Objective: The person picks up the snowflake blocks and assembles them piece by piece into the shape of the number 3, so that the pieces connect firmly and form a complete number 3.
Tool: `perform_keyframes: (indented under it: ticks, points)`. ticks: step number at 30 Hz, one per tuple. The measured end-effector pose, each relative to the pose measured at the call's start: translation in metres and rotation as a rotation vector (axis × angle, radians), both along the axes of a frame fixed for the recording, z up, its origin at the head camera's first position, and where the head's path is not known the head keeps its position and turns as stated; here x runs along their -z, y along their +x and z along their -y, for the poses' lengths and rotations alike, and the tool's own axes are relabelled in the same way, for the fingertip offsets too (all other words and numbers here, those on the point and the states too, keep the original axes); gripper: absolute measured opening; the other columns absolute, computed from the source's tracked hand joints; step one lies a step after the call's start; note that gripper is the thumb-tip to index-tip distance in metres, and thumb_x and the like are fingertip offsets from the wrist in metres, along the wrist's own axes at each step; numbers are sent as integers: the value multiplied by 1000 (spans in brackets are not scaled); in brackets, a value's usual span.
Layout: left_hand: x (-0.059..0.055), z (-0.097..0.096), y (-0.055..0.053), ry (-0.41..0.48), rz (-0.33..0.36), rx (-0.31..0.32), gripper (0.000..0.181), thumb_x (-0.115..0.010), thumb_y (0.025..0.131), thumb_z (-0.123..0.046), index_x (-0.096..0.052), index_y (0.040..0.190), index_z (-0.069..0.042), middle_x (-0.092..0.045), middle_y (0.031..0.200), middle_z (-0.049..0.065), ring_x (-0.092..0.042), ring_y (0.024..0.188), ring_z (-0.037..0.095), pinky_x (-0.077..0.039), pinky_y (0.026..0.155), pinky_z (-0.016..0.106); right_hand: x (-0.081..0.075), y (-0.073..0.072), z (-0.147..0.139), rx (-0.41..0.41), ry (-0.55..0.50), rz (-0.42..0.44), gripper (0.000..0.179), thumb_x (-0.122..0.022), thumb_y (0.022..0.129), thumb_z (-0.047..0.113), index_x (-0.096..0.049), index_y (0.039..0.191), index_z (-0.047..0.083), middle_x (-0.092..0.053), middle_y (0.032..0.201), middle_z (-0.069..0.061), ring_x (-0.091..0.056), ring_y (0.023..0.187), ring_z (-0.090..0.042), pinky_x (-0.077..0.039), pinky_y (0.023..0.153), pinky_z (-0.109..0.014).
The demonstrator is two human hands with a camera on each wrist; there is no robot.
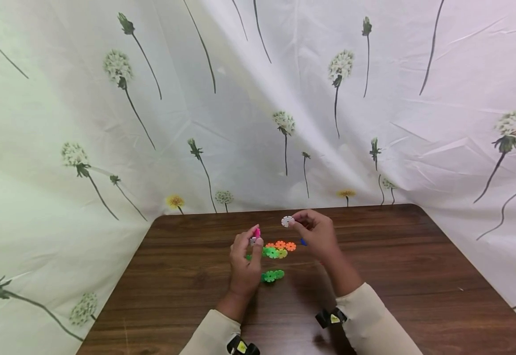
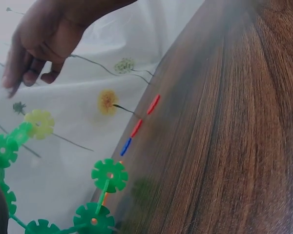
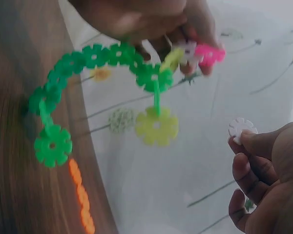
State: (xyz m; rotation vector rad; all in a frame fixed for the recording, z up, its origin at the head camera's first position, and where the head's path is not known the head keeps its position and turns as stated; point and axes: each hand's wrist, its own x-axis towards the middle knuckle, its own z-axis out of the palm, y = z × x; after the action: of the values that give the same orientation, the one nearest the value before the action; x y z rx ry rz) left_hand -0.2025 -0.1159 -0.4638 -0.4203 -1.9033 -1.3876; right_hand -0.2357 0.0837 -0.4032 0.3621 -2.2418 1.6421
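Note:
My left hand (image 1: 245, 264) pinches a chain of interlocked, notched plastic discs near its pink disc (image 3: 211, 55) and a white one beside it. From there the chain curves through many green discs (image 3: 119, 53), ending in a low green disc (image 3: 52, 145). A yellow disc (image 3: 156, 127) hangs from a short green branch. To the right and slightly higher, my right hand (image 1: 320, 235) holds a single white notched disc (image 3: 239, 128) between thumb and index finger, apart from the chain. Its other fingers are loosely bent in the right wrist view.
A row of orange discs (image 1: 281, 244) lies on the dark wooden table (image 1: 178, 286) behind the chain. Red pieces (image 2: 154, 104) and a blue piece (image 2: 126, 146) continue that line. A white cloth (image 1: 249, 162) printed with dandelions stands along the table's back and sides.

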Motion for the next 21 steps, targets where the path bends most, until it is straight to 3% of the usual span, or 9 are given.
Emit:
perform_keyframes:
  ticks: [6, 15, 21]
  points:
    - [0, -1, -1, -36, -57, -5, 36, -68, 105, -5, -72, 141, -9, -79, 120, 8, -65, 110, 26, -42, 96, 36, -3, 8, 11, -45, -38, -45, 6, -81, 98, 6, -79, 102, 3, -82, 95, -15, -66, 75, -24, -53, 66, -22]
    - [2, -2, -1, -51, -77, 13, 36, -69, 104, -3, -72, 140, -6, -78, 117, 10, -65, 111, 25, -40, 94, 33, -6, 18, 20, -106, -90, -69, 8, -81, 99, 7, -79, 105, 2, -80, 98, -16, -70, 80, -6, -59, 71, -23]
    - [0, -2, -1, -75, -103, 45, 35, -71, 103, -2, -72, 139, -3, -78, 119, 14, -65, 111, 25, -39, 94, 33, -6, 23, 24, -115, -73, -142, 8, -81, 99, 9, -79, 106, 5, -80, 98, -13, -71, 81, -9, -60, 71, -23]
